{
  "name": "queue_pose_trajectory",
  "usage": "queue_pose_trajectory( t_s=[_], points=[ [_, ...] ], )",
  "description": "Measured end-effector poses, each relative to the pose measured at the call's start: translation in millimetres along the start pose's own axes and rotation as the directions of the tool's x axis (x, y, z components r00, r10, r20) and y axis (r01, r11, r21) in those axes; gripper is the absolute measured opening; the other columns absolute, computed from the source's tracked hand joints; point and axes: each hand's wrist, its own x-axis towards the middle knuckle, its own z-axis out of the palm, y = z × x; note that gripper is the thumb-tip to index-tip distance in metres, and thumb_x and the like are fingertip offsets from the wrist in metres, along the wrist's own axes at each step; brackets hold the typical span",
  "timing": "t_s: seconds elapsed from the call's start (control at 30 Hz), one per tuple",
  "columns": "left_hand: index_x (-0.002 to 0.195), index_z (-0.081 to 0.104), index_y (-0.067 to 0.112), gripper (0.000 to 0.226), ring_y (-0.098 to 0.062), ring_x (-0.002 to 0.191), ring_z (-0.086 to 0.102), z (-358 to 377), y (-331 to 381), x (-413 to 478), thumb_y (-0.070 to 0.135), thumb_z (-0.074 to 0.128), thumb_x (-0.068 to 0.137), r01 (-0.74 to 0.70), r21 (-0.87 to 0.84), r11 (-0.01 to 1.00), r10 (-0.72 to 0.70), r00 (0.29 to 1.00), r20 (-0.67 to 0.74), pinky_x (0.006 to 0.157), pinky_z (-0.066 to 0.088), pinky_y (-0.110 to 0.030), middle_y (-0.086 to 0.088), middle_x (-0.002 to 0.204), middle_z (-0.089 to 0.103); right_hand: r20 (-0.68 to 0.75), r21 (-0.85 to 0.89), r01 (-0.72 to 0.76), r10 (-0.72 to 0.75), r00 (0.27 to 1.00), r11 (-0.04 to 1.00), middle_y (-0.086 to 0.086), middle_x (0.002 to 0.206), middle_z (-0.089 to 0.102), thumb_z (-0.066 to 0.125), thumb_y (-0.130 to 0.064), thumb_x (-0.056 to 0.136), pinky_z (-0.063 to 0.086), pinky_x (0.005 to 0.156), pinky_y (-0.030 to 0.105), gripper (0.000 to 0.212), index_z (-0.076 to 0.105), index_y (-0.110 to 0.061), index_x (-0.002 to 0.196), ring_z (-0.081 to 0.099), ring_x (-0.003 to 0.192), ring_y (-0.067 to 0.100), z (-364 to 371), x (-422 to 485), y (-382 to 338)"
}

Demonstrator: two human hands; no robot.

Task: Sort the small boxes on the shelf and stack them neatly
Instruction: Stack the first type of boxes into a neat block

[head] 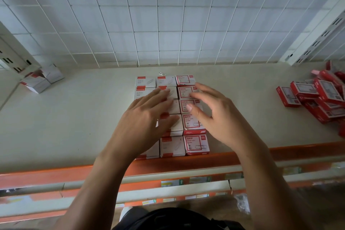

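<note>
While my left hand [147, 123] lies flat on the white-topped small boxes [172, 146], fingers [158, 96] straight, my right hand [218, 117] spreads loosely over the red-printed column, gripping nothing; the block sits mid-shelf [74, 117]; loose red boxes [317, 99] lie heaped far right.

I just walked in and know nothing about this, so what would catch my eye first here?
Two bare hands, the left hand and the right hand, spread their fingers over a tidy block of small boxes in the middle of the shelf. At the right end lies a jumbled heap of red boxes, and at the far left sit a few loose white boxes.
</note>
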Motion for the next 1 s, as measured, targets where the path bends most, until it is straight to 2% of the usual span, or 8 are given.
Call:
queue_pose_trajectory(
  t_s=[0.1,0.27,0.4,0.5,0.57,0.73,0.9,1.0],
  points=[
    [0.136,0.055,0.021,0.057,-0.012,0.140,0.036,1.1,-1.5,3.5,0.056,0.038,0.094,0.004,-0.009,1.000,-0.003,1.000,0.024,0.113,0.035,-0.039,0.005,0.146,0.046,0.009,0.027,-0.044,0.044,0.999,0.999,0.000,0.151,0.043,0.056,-0.040,0.095,0.029,0.108,0.017,0.048,0.058,-0.012,0.134,0.042,0.137,0.011,1.7,4.3,-2.4],
    [0.136,0.055,0.025,0.059,-0.009,0.137,0.039,-2.5,-4.0,8.5,0.060,0.037,0.092,0.007,-0.008,1.000,-0.007,0.997,0.072,0.112,0.037,-0.039,0.008,0.144,0.048,-0.019,-0.006,-0.040,0.040,0.999,0.999,0.004,0.143,0.053,0.059,-0.037,0.095,0.035,0.105,0.020,0.042,0.065,-0.010,0.126,0.049,0.131,0.015,3.3,8.7,-4.6],
    [0.124,0.064,0.024,0.048,-0.012,0.126,0.052,-6.0,-6.6,15.6,0.054,0.043,0.093,-0.001,-0.013,1.000,0.002,1.000,0.024,0.102,0.046,-0.042,0.007,0.135,0.058,-0.076,-0.036,0.004,-0.007,0.997,0.999,0.000,0.132,0.057,0.056,-0.033,0.096,0.043,0.105,0.028,0.032,0.068,-0.011,0.116,0.051,0.124,0.013,4.3,17.3,-2.4],
    [0.125,0.062,0.020,0.047,-0.016,0.125,0.052,-3.5,-10.7,19.1,0.050,0.044,0.094,0.008,0.026,1.000,-0.008,1.000,-0.010,0.103,0.044,-0.038,0.004,0.136,0.056,-0.062,-0.056,0.000,-0.003,0.998,0.998,0.001,0.150,0.044,0.054,-0.030,0.099,0.022,0.108,0.008,0.036,0.061,-0.012,0.130,0.039,0.138,0.011,7.6,23.2,-1.2],
    [0.131,0.058,0.020,0.052,-0.017,0.132,0.046,-0.3,-13.0,19.7,0.052,0.040,0.094,0.019,0.054,0.998,-0.018,1.000,-0.005,0.105,0.038,-0.036,0.003,0.143,0.051,-0.055,-0.029,0.003,-0.004,0.998,1.000,0.004,0.148,0.047,0.055,-0.024,0.100,0.018,0.104,0.000,0.036,0.061,-0.008,0.131,0.042,0.137,0.013,11.4,25.5,0.4],
    [0.135,0.055,0.023,0.053,-0.013,0.139,0.037,3.7,-13.7,20.6,0.051,0.037,0.095,0.016,0.063,0.998,-0.017,1.000,0.023,0.111,0.033,-0.036,0.006,0.146,0.047,-0.054,-0.040,0.006,-0.008,0.998,0.999,0.005,0.141,0.056,0.054,-0.021,0.100,0.037,0.109,0.022,0.034,0.063,-0.006,0.128,0.051,0.131,0.015,13.1,28.7,-2.1],
    [0.134,0.056,0.025,0.056,-0.013,0.139,0.037,1.2,-14.6,23.1,0.056,0.034,0.092,0.014,0.051,0.999,-0.016,0.999,0.033,0.110,0.032,-0.036,0.008,0.146,0.046,-0.053,-0.062,0.009,-0.012,0.999,0.998,0.004,0.142,0.055,0.057,-0.022,0.098,0.035,0.108,0.019,0.036,0.062,-0.008,0.130,0.050,0.131,0.014,11.7,26.2,-2.5],
    [0.129,0.060,0.026,0.054,-0.014,0.136,0.043,-3.8,-12.5,22.5,0.056,0.039,0.091,0.025,0.024,0.999,-0.025,1.000,-0.010,0.108,0.039,-0.039,0.007,0.144,0.050,-0.063,-0.039,0.023,-0.025,0.998,0.999,0.003,0.145,0.051,0.059,-0.023,0.097,0.035,0.113,0.027,0.039,0.059,-0.010,0.133,0.046,0.134,0.014,8.6,21.8,-2.0]
  ],
)
